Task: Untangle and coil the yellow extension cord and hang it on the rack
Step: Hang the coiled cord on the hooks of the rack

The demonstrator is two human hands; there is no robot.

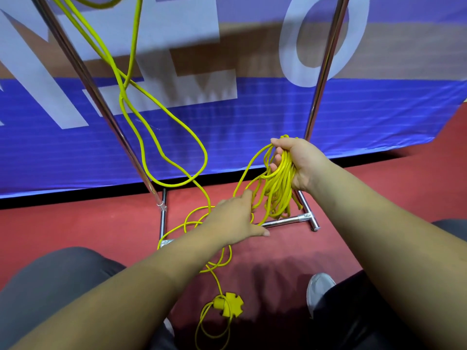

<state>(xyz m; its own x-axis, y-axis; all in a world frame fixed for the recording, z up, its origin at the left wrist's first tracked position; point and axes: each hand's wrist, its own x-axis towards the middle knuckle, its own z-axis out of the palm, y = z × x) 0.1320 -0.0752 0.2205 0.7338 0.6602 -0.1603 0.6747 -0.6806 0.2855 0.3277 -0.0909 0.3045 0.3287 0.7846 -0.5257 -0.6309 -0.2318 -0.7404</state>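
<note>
**Yellow cord bunched in one hand at the foot of the rack**

A chrome rack (283, 221) stands on a red floor (88, 228). Its two upright poles rise out of the top of the view and its base bars lie flat on the floor. Just behind it hangs a blue banner (252, 117), and part of the cord runs in front of this. Two knees in dark trousers frame the lower corners, and a grey shoe (319, 286) rests on the floor at lower right.

The yellow extension cord (278, 188) is spread over three places. Long strands drop from the top edge of the view between the poles and form a big slack loop in front of the banner. Loose turns lie on the floor inside the base. A thick bunch of loops hangs above the right base bar.

The right hand (300, 162) grips that bunch at its top, fingers curled round many strands. The left hand (235, 221) reaches in lower down, back upward, index finger out against the hanging strands and thumb spread. Its other fingers are hidden, so I cannot tell whether it holds a strand.

The cord's star-shaped socket head (228, 304) lies on the floor between the knees, well apart from both hands, with a small loop beside it.

The banner bears large white letters. An "O" is plain at upper right, while the others are cut off or slanted and cannot be read as a word.
</note>
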